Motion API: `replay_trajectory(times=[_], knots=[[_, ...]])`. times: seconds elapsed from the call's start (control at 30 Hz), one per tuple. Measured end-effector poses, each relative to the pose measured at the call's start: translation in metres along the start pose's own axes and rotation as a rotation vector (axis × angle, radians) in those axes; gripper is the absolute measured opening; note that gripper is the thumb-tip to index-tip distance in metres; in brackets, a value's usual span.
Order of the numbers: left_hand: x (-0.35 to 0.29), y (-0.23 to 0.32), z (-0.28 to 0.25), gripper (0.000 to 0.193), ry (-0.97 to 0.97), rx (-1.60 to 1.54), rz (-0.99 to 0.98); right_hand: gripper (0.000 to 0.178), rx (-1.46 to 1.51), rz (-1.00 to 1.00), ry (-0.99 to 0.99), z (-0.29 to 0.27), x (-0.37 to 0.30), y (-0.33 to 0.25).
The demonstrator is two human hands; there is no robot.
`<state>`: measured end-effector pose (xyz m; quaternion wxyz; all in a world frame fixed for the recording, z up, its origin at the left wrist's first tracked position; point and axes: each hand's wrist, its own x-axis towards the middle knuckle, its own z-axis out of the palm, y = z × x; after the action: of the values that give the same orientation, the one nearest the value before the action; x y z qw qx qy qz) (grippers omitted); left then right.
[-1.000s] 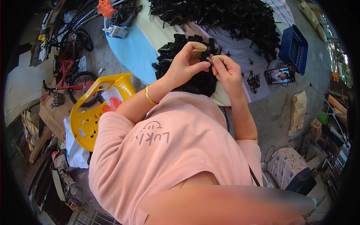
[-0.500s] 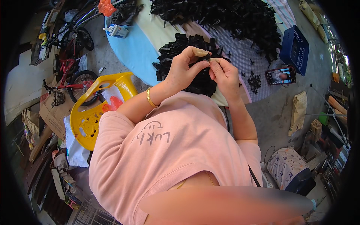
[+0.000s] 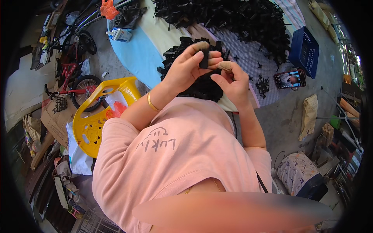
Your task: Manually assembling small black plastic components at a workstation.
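A small black rectangular part point(image 3: 204, 59) stands between the thumb and index finger of my left hand point(image 3: 185, 68), its other fingers spread behind it. My right hand point(image 3: 235, 83) is close by on the right, index finger bent and thumb apart from it, with nothing visible between them. Tan covers sit on both index fingertips. Beneath my hands lies a pile of similar black parts point(image 3: 206, 91). A larger heap of black parts point(image 3: 241, 19) spreads farther back on the cloth-covered surface point(image 3: 136, 58). Several small black pieces point(image 3: 262, 86) lie loose to the right.
A phone point(image 3: 290, 79) with a lit screen stands right of the cloth, near a blue plastic basket point(image 3: 304, 52). On the left are a yellow chair point(image 3: 86, 134) and a red bicycle point(image 3: 74, 91). A small carton point(image 3: 119, 35) sits on the cloth's far left.
My hands were together at the fingertips and are now apart. My left hand has turned, showing the black part upright, and the right thumb and index finger have separated.
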<state>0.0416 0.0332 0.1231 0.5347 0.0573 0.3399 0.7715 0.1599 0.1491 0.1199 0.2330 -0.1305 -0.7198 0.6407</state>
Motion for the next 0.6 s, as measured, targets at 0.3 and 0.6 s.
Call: replay_trajectory(times=[0.3, 0.6], knots=[[0.000, 0.008, 0.000, 0.032, -0.011, 0.238, -0.099, 0.016, -0.039, -0.068, -0.156, -0.017, 0.015, -0.003], [-0.003, 0.012, 0.000, 0.049, -0.204, 0.926, 0.052, 0.020, 0.100, 0.526, -0.180, -0.004, 0.022, 0.007]])
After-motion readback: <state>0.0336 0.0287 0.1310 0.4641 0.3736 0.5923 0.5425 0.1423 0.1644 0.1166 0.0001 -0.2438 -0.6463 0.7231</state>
